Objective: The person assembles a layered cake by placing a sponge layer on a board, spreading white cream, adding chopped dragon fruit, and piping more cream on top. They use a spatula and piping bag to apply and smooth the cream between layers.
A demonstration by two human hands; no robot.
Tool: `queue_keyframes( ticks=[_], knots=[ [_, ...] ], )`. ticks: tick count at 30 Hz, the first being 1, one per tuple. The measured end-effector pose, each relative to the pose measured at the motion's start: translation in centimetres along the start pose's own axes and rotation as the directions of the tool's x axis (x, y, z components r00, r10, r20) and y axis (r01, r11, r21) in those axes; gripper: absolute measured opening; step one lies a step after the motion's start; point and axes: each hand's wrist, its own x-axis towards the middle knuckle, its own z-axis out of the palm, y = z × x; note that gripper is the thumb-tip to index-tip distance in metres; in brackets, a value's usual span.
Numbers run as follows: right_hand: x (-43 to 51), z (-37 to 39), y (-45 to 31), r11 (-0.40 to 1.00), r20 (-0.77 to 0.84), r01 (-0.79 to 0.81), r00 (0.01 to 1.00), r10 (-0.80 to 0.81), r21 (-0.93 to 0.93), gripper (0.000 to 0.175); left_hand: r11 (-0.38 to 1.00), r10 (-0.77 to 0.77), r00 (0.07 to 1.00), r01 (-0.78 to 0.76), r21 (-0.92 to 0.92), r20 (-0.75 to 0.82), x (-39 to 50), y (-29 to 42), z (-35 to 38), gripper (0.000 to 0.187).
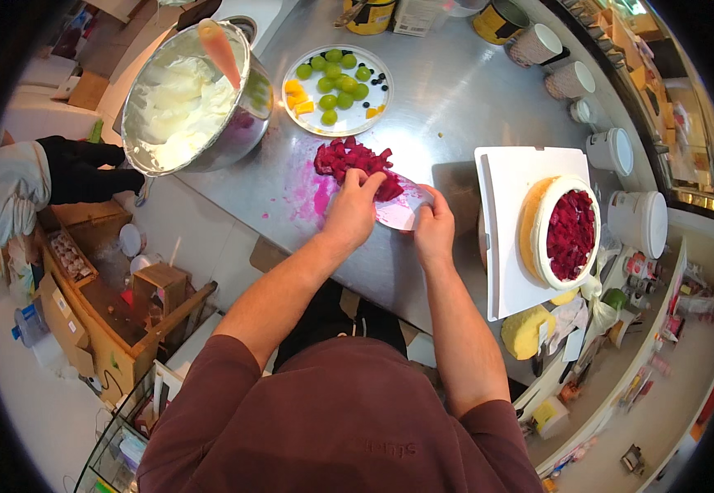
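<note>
Diced dark red fruit [350,158] lies heaped on the steel table, with pink juice smeared beside it. My right hand [435,227] grips a flat, pale scraper [401,212] by its edge, tilted at the heap. The fingers of my left hand [355,206] touch red pieces at the scraper's upper side; whether they pinch any is hidden. At the right a round cake [535,231], rimmed with white cream and topped with red fruit [571,234], rests on a white board [505,271]. A clear round plate [338,132] above the heap bears green grapes, blueberries and orange fruit pieces.
A large steel bowl [252,117] of white cream, with a spatula [218,49], stands at the upper left. Paper cups [535,44] and white tubs [637,222] line the table's far right side. Another person's dark-clad legs [85,172] show at the left. A yellow sponge [526,333] lies below the board.
</note>
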Motion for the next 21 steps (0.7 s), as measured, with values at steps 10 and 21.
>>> queue_keyframes(
  ticks=[10,21],
  knots=[
    [-1.0,0.4,-0.5,0.912,0.114,-0.289,0.957,0.267,0.292,0.039,0.992,-0.037,0.996,0.027,-0.122,-0.083,-2.1,-1.2,-1.1,0.064],
    [-3.7,-1.2,-1.1,0.738,0.285,-0.381,0.922,0.261,0.557,0.037,0.960,-0.055,0.998,0.051,-0.276,-0.005,-3.1,3.1,-6.5,0.073]
  ],
)
